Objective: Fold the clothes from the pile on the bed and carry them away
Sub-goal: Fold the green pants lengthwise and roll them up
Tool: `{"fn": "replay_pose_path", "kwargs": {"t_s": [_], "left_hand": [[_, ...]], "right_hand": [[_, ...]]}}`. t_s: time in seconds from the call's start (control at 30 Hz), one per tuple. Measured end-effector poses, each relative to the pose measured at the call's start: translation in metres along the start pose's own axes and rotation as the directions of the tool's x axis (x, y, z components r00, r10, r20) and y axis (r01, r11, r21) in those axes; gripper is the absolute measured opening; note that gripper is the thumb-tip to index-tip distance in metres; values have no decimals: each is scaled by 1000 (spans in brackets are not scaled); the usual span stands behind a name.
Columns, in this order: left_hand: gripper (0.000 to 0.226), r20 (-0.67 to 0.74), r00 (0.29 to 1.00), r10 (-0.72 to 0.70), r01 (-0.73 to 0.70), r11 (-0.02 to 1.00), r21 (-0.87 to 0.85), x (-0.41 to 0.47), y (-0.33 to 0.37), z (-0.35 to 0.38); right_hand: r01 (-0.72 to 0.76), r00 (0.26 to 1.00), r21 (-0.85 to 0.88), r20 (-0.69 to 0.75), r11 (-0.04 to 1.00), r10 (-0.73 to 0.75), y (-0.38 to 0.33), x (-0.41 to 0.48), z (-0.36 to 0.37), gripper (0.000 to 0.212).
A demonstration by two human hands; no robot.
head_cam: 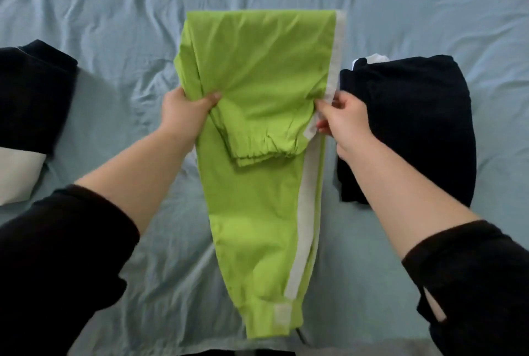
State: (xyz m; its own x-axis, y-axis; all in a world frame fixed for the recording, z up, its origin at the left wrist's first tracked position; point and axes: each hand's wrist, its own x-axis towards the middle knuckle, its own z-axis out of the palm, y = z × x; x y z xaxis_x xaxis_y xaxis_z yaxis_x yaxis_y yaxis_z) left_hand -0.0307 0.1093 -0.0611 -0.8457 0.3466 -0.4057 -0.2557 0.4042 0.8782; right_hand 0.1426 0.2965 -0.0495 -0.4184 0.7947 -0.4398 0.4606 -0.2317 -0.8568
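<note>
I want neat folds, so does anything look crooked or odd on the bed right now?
Slightly. The green pants are folded askew: the cuff end sits left of the white stripe, so the edges don't line up. Both hands, left and right, grip the fold.

Wrinkled blue bed [120, 20] — green trousers [257, 212], two dark clothes heaps [415, 126] [31, 92].

Both arms outstretched, left hand [183, 111] and right hand [345, 119] fingers pinched closed.

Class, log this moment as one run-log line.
step: folding green trousers | left hand: grips left edge | right hand: grips striped edge | black pile: right, on bed
</note>
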Motion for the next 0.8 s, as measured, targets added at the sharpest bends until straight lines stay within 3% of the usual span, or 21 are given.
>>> {"fn": "replay_pose_path", "kwargs": {"t_s": [0.07,0.17,0.2,0.27,0.33,0.37,0.43,0.5,0.53,0.63,0.73,0.8], "left_hand": [[49,-1,1000,-29,29,995,95,35,7,12],[102,-24,993,-112,108,841,530,50,-4,33],[108,17,999,-45,23,758,652,44,-12,40],[91,287,948,139,-317,498,807,27,-37,50],[76,559,827,61,-555,246,795,18,-63,50],[74,594,804,-8,-582,192,790,18,-70,48],[75,569,822,-17,-560,159,813,19,-74,47],[75,560,822,106,-570,144,809,6,-78,47],[74,596,787,159,-614,107,782,-7,-85,43],[73,760,649,17,-757,-75,649,-62,-125,11],[67,782,624,-4,-780,-69,622,-92,-143,-21],[66,844,535,44,-840,-73,537,-101,-139,-38]], "right_hand": [[8,999,30,-42,1000,-7,-19,29,13,29],[107,994,-328,50,938,-96,-16,46,35,71],[172,982,-482,152,859,-111,-6,44,43,75],[301,934,-744,356,596,-26,25,35,54,71],[375,902,-855,425,358,72,54,30,53,69],[386,902,-872,425,300,74,62,29,52,69],[419,906,-877,421,234,-43,71,27,51,69],[491,867,-843,446,222,-224,80,12,47,65],[540,833,-814,483,212,-269,92,-1,40,63],[605,795,-787,587,120,-155,142,-49,-2,55],[666,746,-731,658,149,-100,168,-71,-41,77],[730,683,-670,721,131,-117,172,-79,-62,94]]}}
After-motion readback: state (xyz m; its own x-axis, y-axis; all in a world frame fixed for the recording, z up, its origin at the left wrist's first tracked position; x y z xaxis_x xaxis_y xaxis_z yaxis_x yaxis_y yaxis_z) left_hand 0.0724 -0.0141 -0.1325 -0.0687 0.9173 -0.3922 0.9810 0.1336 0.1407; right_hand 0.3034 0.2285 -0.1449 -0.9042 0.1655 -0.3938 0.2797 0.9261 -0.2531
